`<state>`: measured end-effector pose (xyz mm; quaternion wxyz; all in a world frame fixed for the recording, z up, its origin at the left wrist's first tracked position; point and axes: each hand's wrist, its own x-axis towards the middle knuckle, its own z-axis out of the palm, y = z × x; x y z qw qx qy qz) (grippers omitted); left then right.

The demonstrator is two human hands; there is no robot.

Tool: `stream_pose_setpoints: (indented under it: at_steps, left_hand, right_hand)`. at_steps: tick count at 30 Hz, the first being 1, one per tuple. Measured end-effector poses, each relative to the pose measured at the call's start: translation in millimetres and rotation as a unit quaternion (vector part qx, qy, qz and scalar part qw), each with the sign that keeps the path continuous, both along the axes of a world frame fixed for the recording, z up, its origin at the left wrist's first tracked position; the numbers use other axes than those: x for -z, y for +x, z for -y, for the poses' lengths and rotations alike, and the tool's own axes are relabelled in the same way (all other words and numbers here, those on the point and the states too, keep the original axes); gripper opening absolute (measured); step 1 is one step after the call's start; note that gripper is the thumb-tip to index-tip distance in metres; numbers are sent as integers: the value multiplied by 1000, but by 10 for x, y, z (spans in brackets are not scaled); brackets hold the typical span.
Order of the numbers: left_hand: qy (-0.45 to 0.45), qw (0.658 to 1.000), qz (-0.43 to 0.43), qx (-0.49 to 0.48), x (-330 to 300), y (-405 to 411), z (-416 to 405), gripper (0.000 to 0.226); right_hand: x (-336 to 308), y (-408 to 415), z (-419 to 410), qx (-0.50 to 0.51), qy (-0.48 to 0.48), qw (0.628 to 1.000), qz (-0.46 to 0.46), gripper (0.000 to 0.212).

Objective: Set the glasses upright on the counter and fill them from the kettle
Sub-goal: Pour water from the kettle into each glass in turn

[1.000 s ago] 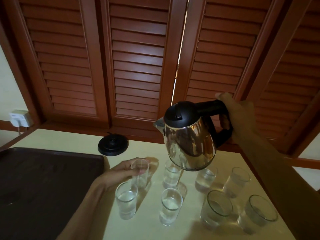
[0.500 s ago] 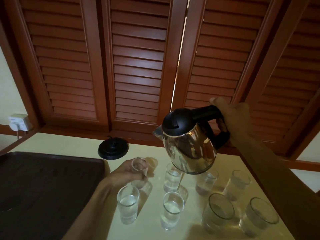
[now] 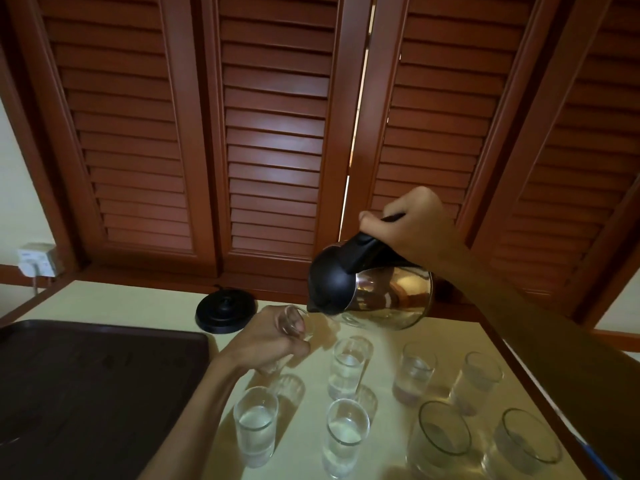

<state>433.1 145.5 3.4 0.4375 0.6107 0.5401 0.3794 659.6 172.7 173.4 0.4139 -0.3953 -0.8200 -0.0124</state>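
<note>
- Head view, right hand (image 3: 420, 226): fingers wrapped tight on the black handle of the kettle (image 3: 377, 289). Kettle tipped hard to the left w/ spout low, so water can run out; no stream visible in the dim light.
- Left hand (image 3: 273, 344): fingers closed round the held glass (image 3: 294, 323), lifted off the desk (image 3: 138, 303) and tilted toward the spout. Rim sits just beside the spout tip, prob. to catch the pour w/o splashing.
- Can't tell how much water is in the held glass; hand covers most of it.
- 7 other glasses stand upright on the desk, e.g. front-left glass (image 3: 255, 426) and centre glass (image 3: 348, 370), both showing water. They're grouped close under the kettle, which keeps each pour short.
- Kettle base (image 3: 225, 313) sits behind the hand, bare, near the back edge.
- Dark tray (image 3: 86, 393) lies at left, nothing seen on it.
- Judgement: this looks like the last glass to fill.
</note>
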Motion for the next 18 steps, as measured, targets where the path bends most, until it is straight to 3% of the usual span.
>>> stream_pose_setpoints:
  at_steps: [11,18]
  left_hand:
    - [-28,999,-9,17,4,86,-11,26]
    - [-35,998,-23,37,0,113,-64,28]
  right_hand:
    - [-321,-266,16,30,10,983,179,57]
    - [-401,-372,-26,23,57,976,209,68]
